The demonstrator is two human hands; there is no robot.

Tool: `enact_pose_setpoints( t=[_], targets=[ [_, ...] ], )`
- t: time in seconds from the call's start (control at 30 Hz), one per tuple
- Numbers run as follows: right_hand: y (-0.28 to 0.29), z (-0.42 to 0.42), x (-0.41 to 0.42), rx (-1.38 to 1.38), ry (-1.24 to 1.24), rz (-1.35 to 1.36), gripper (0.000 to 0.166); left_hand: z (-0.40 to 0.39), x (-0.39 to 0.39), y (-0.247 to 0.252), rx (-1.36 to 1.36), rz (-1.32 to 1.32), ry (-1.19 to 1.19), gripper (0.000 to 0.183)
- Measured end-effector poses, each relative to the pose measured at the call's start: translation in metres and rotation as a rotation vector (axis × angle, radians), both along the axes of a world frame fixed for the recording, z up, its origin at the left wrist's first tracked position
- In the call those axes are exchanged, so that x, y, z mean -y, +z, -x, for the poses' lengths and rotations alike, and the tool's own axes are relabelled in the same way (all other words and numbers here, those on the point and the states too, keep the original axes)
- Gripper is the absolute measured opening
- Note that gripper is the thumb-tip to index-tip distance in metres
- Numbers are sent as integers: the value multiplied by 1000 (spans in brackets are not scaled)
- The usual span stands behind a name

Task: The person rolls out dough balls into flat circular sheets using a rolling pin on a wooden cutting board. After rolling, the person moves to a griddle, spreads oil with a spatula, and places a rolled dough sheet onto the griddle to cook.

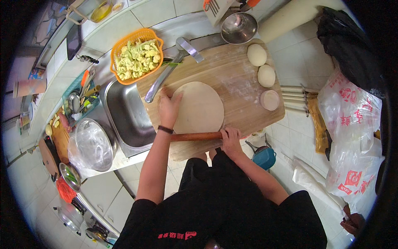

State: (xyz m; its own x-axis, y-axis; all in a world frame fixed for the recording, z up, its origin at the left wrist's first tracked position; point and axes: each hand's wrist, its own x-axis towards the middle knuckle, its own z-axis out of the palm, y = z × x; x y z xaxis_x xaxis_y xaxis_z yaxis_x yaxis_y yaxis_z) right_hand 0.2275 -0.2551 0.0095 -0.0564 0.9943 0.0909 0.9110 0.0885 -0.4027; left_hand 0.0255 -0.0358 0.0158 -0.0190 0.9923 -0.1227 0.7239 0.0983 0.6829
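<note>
A round, flat sheet of dough [199,107] lies on a floured wooden board [214,71]. At its left edge is my left hand [169,105], thumb over the dough; the blur hides whether the fingers grip it. My right hand [230,141] is closed around the right end of a wooden rolling pin [196,136], which lies along the near edge of the dough. Two dough balls [256,55] [266,76] and a flatter dough piece [269,100] sit in a row along the board's right side.
The board overlaps a steel sink [127,115], with a faucet [164,76] reaching over the board's left part. An orange basket of cauliflower [136,59] stands behind the sink. A metal bowl [239,28] is at the back right, and a plastic-covered bowl [93,144] at left.
</note>
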Motion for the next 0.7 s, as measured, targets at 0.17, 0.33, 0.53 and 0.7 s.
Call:
enact_pose_setpoints(
  t=[0.17,0.33,0.53,0.7],
  targets=[
    [7,-30,30,2,-92,44,46,7,-16,7,45,161,-276,34],
    [5,-50,50,60,-233,62,52,25,15,-6,51,-75,-235,23],
    [9,-57,39,20,-284,31,50,69,35,-31,463,71,304,30],
    [8,-57,34,2,-336,18,50,59,75,19,282,555,191,44]
  ],
)
